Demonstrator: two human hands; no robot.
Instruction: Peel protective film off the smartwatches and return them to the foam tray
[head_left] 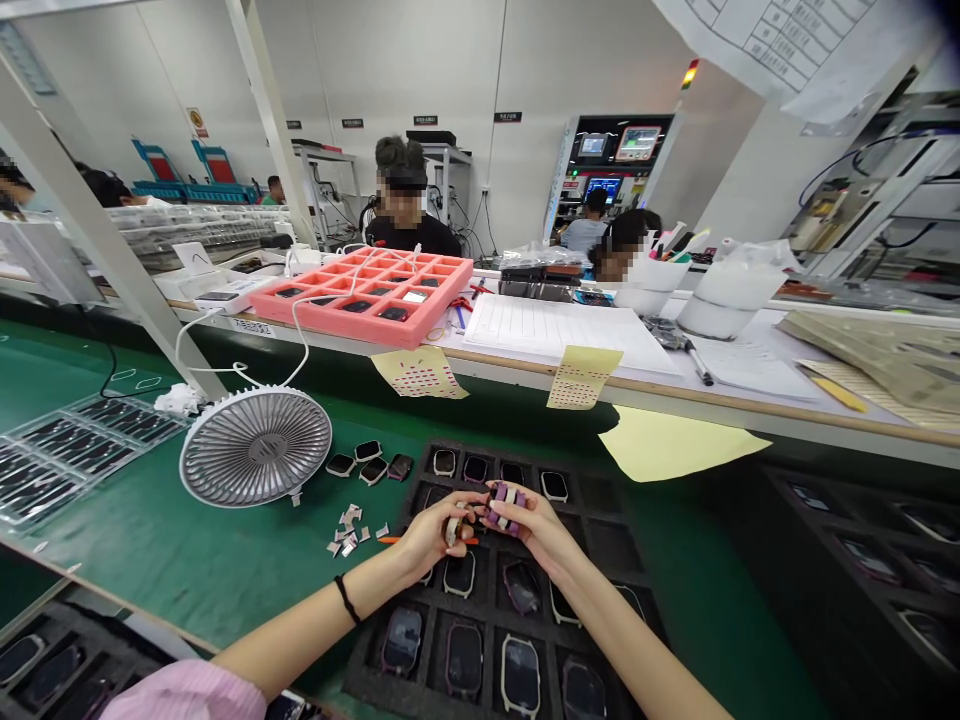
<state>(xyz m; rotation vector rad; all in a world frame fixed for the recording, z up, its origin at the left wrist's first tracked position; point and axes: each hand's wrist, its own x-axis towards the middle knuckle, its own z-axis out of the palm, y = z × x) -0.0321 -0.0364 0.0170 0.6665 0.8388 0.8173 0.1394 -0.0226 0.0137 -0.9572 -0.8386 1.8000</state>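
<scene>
Left hand [429,535] was curled, fingers closed in a pinch on a small white-and-silver piece [452,530], and right hand [529,525] was closed around a purple-and-white watch part [502,507], exact part too small to tell. Both hands were nearly touching, held low over a black foam tray [600,545] with smartwatches [520,678] in its cells. An orange stick [390,540] showed below the hands; can't tell which hand had it, if either. On the green bench mat [150,540], loose smartwatches [367,465] lay at 10 o'clock from the hands, paper-like scraps [345,530] at 9 o'clock, and a white desk fan [255,447] further out at 10 o'clock. A pink foam tray [442,290] sat at 12 o'clock on the far bench, with a co-worker in a black top [412,235] behind it. Risks: a tight, small pinch could let the white-and-silver piece slip and fall onto the watches below, maybe scratching a screen; the orange stick could scuff a watch face if it dragged; air from the fan could scatter the light scraps into the tray cells.
</scene>
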